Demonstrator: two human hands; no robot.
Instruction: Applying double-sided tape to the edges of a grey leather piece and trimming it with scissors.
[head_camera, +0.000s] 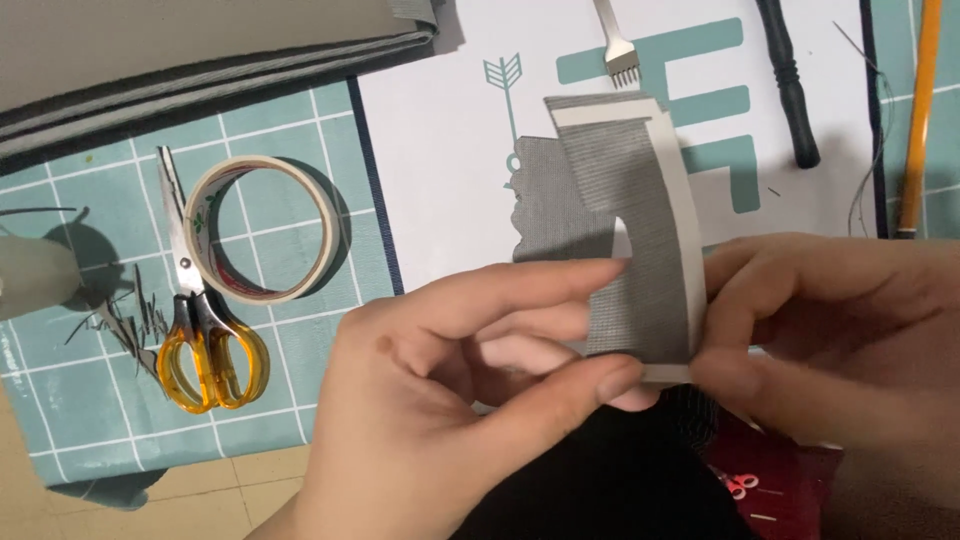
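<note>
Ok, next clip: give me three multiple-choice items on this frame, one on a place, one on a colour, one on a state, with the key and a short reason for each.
1. Where do the scissors lie?
A. On the white sheet
B. On the teal grid mat, left of the hands
C. Under the grey fabric piece

2. What colour are the scissors' handles?
A. Orange-yellow
B. Black
C. Blue

3. How is the grey fabric piece held?
A. Lying flat, untouched
B. By the right hand alone
C. Pinched by both hands at its lower end

Key: 1 B, they rest on the teal grid mat beside the roll of tape. 2 A, the loops are translucent orange-yellow. 3 C, the left hand and the right hand both grip its bottom edge, lifting it over the white sheet.
</note>
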